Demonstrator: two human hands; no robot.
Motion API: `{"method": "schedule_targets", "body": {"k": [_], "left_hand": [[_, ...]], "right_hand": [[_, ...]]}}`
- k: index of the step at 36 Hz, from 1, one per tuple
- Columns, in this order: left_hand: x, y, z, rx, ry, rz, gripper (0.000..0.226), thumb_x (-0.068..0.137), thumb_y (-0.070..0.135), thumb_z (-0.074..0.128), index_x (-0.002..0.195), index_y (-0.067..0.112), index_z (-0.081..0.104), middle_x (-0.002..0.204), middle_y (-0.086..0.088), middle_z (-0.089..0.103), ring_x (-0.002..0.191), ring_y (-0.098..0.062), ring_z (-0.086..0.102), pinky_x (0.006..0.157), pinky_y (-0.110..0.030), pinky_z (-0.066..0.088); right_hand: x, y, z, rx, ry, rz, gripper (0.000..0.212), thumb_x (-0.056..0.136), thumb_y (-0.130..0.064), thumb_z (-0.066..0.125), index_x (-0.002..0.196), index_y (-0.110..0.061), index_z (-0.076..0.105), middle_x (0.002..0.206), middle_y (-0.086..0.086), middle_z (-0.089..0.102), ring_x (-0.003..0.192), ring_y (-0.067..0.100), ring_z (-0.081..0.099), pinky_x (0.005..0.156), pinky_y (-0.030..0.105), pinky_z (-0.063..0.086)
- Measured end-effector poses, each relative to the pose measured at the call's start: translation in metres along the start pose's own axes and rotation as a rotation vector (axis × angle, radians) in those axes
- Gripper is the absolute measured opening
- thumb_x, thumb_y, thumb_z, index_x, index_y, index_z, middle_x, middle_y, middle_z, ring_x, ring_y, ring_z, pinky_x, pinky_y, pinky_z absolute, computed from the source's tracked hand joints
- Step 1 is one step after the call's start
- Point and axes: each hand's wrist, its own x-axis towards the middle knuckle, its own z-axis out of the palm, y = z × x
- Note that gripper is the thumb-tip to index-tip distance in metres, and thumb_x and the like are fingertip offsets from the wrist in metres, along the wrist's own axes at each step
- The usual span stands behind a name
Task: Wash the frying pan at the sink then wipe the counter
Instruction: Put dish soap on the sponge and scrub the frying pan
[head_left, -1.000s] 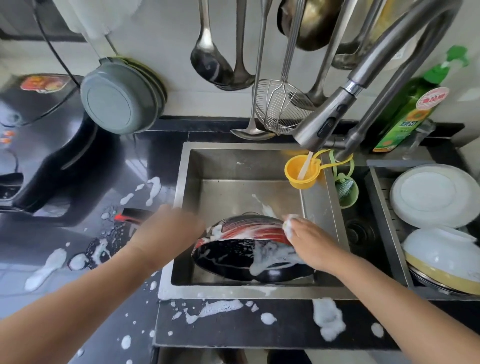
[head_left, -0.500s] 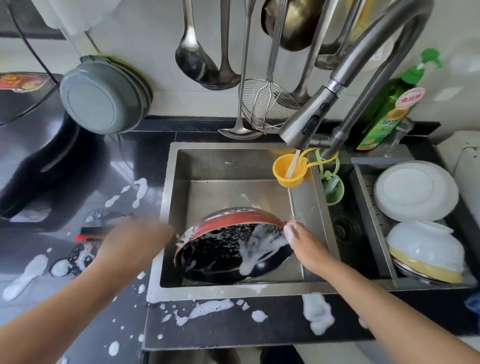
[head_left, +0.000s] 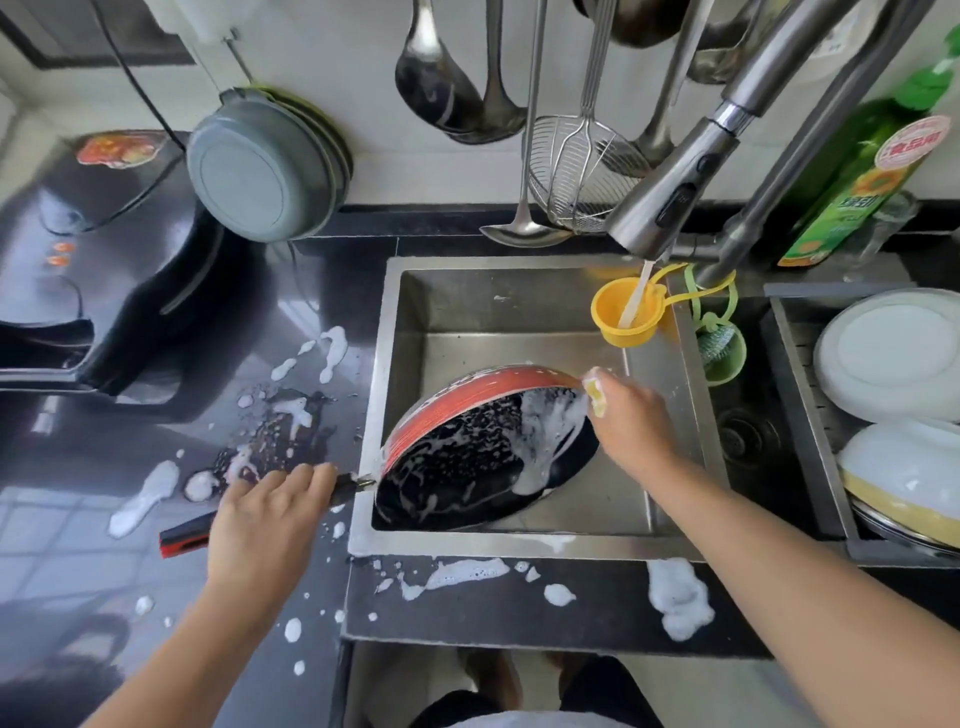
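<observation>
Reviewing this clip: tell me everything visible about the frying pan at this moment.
The frying pan is red-orange outside and black speckled inside, streaked with white suds. It stands tilted on edge in the steel sink, interior facing the camera. Its black handle with a red end sticks out left over the wet counter, gripped by the left hand. The right hand presses a small pale sponge against its upper right rim.

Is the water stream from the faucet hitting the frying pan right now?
Apart. The head view shows the stream falling into the yellow funnel, with bare sink wall between it and the frying pan.
</observation>
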Motion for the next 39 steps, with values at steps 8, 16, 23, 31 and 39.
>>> {"method": "schedule_targets", "body": {"k": [8,16,23,31,39], "left_hand": [[-0.074,0.023,0.024,-0.247,-0.4,-0.429,0.039,0.065,0.008,0.072,0.095,0.023,0.052,0.082,0.0,0.055,0.069,-0.036,0.062,0.049,-0.035,0.037],[-0.077,0.004,0.036,-0.332,-0.346,-0.337,0.037,0.064,0.009,0.082,0.077,0.022,0.05,0.073,0.004,0.047,0.06,-0.03,0.061,0.04,-0.026,0.026],[-0.09,0.015,0.05,-0.41,-0.255,-0.367,0.035,0.067,0.003,0.081,0.078,0.018,0.052,0.079,0.001,0.041,0.065,-0.035,0.057,0.041,-0.029,0.028],[-0.086,0.002,0.055,-0.418,-0.21,-0.311,0.033,0.066,0.002,0.083,0.079,0.018,0.057,0.079,0.002,0.047,0.071,-0.033,0.061,0.042,-0.028,0.033],[-0.081,-0.003,0.06,-0.461,-0.194,-0.316,0.035,0.066,0.002,0.083,0.083,0.023,0.061,0.078,0.004,0.048,0.067,-0.03,0.062,0.043,-0.024,0.036]], "right_hand": [[-0.036,-0.016,-0.011,-0.102,0.181,-0.313,0.044,0.069,0.009,0.074,0.11,-0.005,0.068,0.112,0.009,0.066,0.085,0.037,0.067,0.06,0.042,0.056],[-0.054,0.004,-0.025,0.212,0.032,-0.058,0.037,0.085,0.003,0.066,0.117,-0.015,0.067,0.118,0.005,0.066,0.099,0.029,0.065,0.079,0.036,0.054],[-0.047,-0.038,-0.047,0.509,-0.078,0.165,0.038,0.103,-0.031,0.046,0.139,-0.021,0.054,0.14,-0.004,0.05,0.126,0.008,0.047,0.105,0.033,0.039],[-0.052,-0.081,-0.019,0.187,-0.22,-0.441,0.049,0.103,-0.036,0.036,0.14,-0.01,0.055,0.147,0.006,0.05,0.139,0.023,0.041,0.117,0.036,0.033],[-0.026,-0.003,-0.011,0.668,-0.311,0.342,0.041,0.1,-0.045,0.039,0.136,-0.037,0.057,0.14,-0.005,0.057,0.127,0.018,0.056,0.11,0.049,0.044]]}}
